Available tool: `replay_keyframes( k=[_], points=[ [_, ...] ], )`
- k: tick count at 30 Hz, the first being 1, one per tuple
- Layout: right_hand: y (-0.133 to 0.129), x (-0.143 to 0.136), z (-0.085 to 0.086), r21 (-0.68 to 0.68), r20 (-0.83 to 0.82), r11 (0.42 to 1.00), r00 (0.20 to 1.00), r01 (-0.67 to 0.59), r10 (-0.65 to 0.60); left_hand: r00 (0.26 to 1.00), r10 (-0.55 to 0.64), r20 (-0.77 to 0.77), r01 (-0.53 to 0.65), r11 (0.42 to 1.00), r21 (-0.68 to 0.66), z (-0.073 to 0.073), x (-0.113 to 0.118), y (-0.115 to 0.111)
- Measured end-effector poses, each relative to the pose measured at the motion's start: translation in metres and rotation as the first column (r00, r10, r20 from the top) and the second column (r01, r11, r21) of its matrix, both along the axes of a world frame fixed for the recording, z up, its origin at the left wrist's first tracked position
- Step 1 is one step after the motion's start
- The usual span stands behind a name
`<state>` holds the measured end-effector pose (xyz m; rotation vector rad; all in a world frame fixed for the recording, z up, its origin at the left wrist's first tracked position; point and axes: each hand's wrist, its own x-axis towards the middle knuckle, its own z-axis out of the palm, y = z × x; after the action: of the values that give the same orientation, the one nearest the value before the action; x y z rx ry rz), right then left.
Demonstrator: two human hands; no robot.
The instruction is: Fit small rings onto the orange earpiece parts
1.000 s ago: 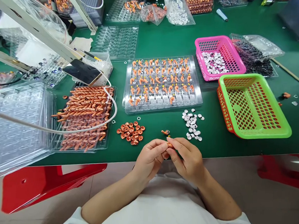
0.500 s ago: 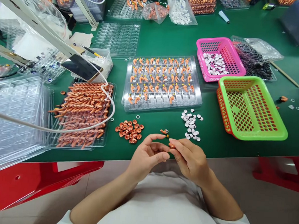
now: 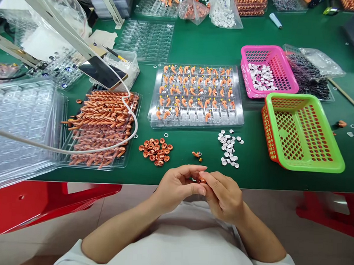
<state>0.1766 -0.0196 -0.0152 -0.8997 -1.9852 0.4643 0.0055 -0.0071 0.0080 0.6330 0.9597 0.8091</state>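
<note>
The right hand (image 3: pixel 225 193) is closed in a pinch, thumb and forefinger gripping a small copper-coloured part (image 3: pixel 202 180). This part is located at the middle of the near edge of the bench (image 3: pixel 188 141). The left hand (image 3: pixel 175 188) is half curled beside it, with forefinger and thumb parted; whether its inner fingers hold or touch anything cannot be told.

A small orange hook piece (image 3: pixel 197 153) lies just beyond the hands, on the bench side of the near edge. To its left is a pile of copper-coloured caps (image 3: pixel 156 148); to its right, a scatter of white discs (image 3: pixel 229 150).

Farther from the near edge, a clear tray (image 3: pixel 192 117) carries rows of orange hooks (image 3: pixel 185 90). The row of pockets along its near edge is only partly filled. Off the tray's far right corner stands a pink basket (image 3: pixel 245 74) containing white pieces. A green basket (image 3: pixel 314 166), nested in a red one (image 3: pixel 269 131), stands between the pink basket and the bench's near edge.
</note>
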Motion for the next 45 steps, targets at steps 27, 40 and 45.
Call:
replay_keyframes(
  k=[27,40,45],
  points=[
    [0.003,-0.003,0.002,0.062,-0.059,0.995,0.995,-0.072,0.076,0.989,0.085,0.118,-0.081,0.996,-0.039,0.005,0.003,-0.011],
    [0.009,-0.007,-0.01,0.001,-0.073,0.998,0.996,-0.056,0.056,0.992,0.117,0.054,-0.114,0.992,-0.043,-0.008,0.001,-0.005],
    [0.009,-0.001,-0.011,-0.067,-0.07,0.998,0.997,0.008,-0.012,0.991,0.085,-0.099,-0.073,0.99,0.123,-0.007,0.003,0.001]
  ],
)
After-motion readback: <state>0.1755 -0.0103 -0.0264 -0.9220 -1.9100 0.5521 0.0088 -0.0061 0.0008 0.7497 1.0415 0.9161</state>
